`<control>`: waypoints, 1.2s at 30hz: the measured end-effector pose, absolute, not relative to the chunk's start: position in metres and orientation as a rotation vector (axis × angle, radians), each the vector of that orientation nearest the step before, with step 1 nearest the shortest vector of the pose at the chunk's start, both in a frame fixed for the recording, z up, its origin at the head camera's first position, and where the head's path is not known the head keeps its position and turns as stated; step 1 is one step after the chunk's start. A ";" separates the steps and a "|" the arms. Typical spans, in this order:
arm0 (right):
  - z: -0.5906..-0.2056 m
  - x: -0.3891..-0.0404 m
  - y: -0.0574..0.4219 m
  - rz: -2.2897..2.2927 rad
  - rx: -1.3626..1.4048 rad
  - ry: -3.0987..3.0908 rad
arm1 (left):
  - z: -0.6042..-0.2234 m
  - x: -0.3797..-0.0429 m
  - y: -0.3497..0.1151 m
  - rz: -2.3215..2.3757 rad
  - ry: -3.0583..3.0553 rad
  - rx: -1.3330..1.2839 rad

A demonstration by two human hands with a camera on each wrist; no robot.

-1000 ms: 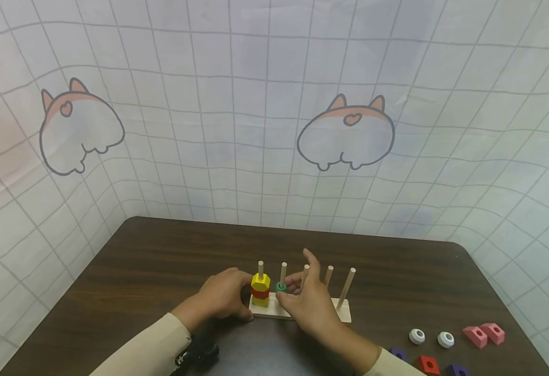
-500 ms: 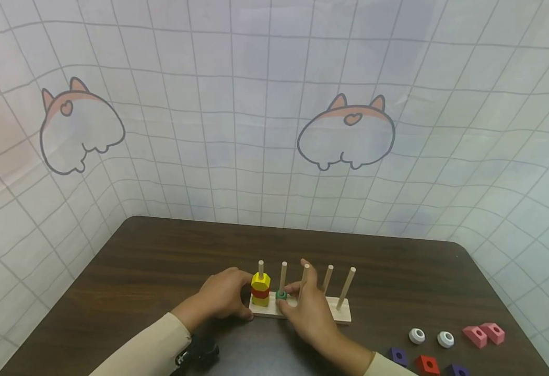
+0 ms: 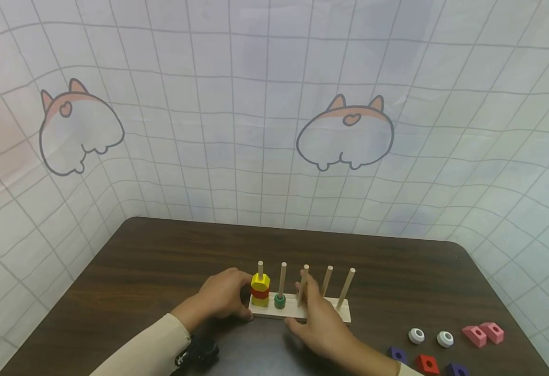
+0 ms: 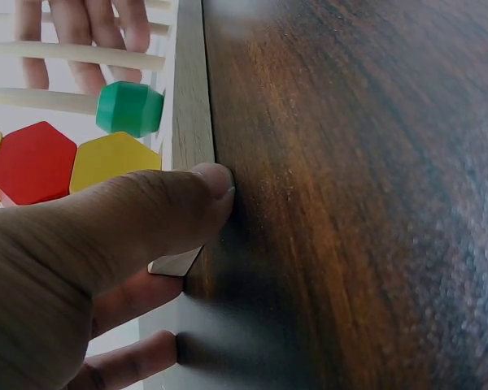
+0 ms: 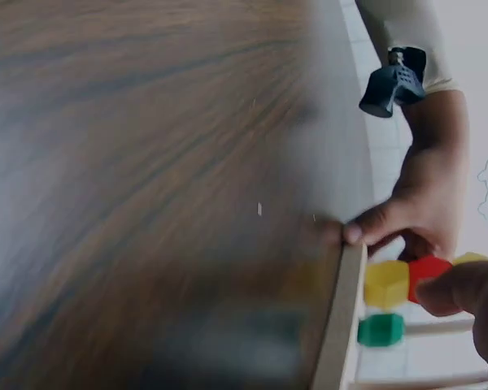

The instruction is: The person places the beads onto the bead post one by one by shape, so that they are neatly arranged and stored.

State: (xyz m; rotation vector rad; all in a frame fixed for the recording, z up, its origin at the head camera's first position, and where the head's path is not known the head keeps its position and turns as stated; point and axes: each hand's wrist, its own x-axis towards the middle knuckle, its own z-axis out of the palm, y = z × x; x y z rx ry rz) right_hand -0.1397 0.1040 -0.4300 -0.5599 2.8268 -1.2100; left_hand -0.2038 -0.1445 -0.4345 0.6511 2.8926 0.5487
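Observation:
A wooden peg board (image 3: 268, 312) with several upright pegs stands on the dark table. My left hand (image 3: 222, 295) grips its left end, thumb (image 4: 187, 203) along the front edge and fingers behind. The leftmost peg carries a yellow bead (image 3: 260, 282) on top, a red bead (image 4: 34, 164) in the middle and another yellow bead (image 4: 118, 160) at the bottom. Low on the second peg sits a green bead (image 3: 280, 301), down at the board. Just right of it, my right hand (image 3: 323, 319) holds nothing, its thumb and fingers spread apart around the board's middle.
On the table's right lie two white beads (image 3: 417, 336), two pink blocks (image 3: 474, 336), a red block (image 3: 427, 364) and two purple blocks (image 3: 397, 354). A black device (image 3: 201, 352) is strapped at the left wrist. A grid-patterned curtain (image 3: 236, 130) hangs behind the table.
The green bead has slid down its peg to the board. My right hand has let go of it and drawn back to the right. The left hand has stayed put.

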 end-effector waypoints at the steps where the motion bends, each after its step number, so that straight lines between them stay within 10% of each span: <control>1: -0.428 -0.138 0.108 -1.177 -0.587 2.818 | -0.435 -0.204 -0.145 0.548 2.891 0.651; 36: -0.432 -0.122 0.266 -0.434 -0.808 3.133 | -0.437 -0.204 -0.146 0.552 2.895 0.655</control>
